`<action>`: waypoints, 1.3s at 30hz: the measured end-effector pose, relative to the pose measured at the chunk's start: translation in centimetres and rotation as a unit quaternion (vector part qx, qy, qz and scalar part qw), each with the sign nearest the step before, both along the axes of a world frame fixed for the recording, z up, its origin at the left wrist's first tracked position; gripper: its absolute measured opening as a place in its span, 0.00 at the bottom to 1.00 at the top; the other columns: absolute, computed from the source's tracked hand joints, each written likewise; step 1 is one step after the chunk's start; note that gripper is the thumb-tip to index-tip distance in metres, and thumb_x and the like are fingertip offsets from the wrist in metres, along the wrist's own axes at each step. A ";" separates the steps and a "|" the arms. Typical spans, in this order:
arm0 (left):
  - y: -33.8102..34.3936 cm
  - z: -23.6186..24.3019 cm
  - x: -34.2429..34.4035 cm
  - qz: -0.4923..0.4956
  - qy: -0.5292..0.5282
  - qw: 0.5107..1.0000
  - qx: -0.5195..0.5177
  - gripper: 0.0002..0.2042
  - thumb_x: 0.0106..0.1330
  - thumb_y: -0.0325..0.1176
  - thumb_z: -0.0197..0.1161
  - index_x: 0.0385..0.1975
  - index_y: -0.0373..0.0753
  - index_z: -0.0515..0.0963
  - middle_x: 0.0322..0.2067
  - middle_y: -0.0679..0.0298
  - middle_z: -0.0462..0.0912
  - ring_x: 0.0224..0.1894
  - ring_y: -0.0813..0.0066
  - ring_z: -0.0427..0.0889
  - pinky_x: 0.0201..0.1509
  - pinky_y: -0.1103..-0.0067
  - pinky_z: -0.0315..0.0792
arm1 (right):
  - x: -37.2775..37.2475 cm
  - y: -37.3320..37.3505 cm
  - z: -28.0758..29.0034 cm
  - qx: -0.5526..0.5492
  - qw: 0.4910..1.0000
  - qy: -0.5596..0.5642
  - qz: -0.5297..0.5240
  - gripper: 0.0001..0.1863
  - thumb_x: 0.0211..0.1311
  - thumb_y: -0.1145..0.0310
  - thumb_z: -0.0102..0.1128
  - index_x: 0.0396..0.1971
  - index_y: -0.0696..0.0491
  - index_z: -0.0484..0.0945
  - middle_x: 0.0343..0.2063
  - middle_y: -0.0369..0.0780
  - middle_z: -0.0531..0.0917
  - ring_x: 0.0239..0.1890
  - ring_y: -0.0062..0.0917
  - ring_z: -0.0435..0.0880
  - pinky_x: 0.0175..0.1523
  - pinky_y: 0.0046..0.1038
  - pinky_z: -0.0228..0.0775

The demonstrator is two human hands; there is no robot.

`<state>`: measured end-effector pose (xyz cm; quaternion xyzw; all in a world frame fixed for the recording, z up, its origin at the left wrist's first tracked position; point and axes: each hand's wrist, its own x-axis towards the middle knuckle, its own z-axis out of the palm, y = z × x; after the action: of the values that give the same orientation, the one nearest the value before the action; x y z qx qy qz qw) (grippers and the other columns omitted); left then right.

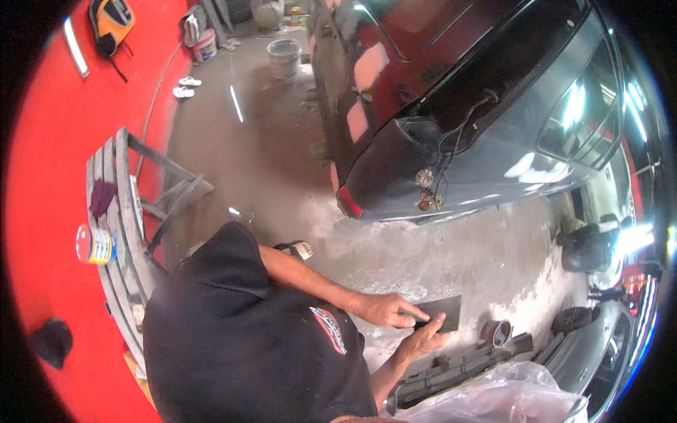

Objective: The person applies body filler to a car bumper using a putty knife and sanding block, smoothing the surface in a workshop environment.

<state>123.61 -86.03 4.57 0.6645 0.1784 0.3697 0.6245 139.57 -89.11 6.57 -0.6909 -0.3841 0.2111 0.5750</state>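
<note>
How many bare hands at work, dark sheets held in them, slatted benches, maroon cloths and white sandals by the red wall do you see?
Bare hands: 2 (left hand, right hand)
Dark sheet: 1
Slatted bench: 1
Maroon cloth: 1
White sandals: 2
Total: 7

The flat rectangular sheet (450, 312) is dark grey. The large black car body (423, 169) shows pale pink patches (370, 67) along its left side. The left wall (63, 148) is bright red, the slatted wooden surface (123, 166) grey; the black fabric top (247, 331) bears a red-and-white print (329, 330).
</note>
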 end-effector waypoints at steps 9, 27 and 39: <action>-1.2 1.4 -1.2 0.234 0.065 0.957 0.158 0.10 0.70 0.34 0.61 0.40 0.33 0.81 0.31 0.51 0.84 0.34 0.54 0.83 0.39 0.65 0.75 | 6.2 -0.2 -2.8 -0.156 0.946 0.257 0.119 0.30 0.71 0.53 0.60 0.59 0.64 0.70 0.53 0.49 0.76 0.54 0.34 0.76 0.56 0.39 0.73; 1.3 0.7 -6.5 0.166 0.027 0.980 0.102 0.19 0.66 0.43 0.66 0.49 0.36 0.80 0.46 0.53 0.84 0.48 0.54 0.82 0.53 0.64 0.75 | -2.5 -2.5 2.9 -0.143 0.793 -0.441 0.396 0.13 0.68 0.65 0.58 0.32 0.62 0.77 0.28 0.57 0.80 0.32 0.56 0.80 0.34 0.50 0.68; 1.7 0.4 -13.9 0.155 0.008 0.971 0.181 0.12 0.70 0.38 0.63 0.31 0.34 0.80 0.27 0.56 0.82 0.32 0.56 0.83 0.37 0.66 0.74 | -6.3 -1.5 5.4 -0.068 0.899 -0.237 0.361 0.15 0.69 0.63 0.58 0.36 0.63 0.78 0.24 0.49 0.80 0.24 0.40 0.76 0.32 0.40 0.67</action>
<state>109.67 -84.31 4.92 0.7339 0.2145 0.4828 0.4270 133.26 -90.57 11.96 -0.5719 -0.7168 0.2597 0.3028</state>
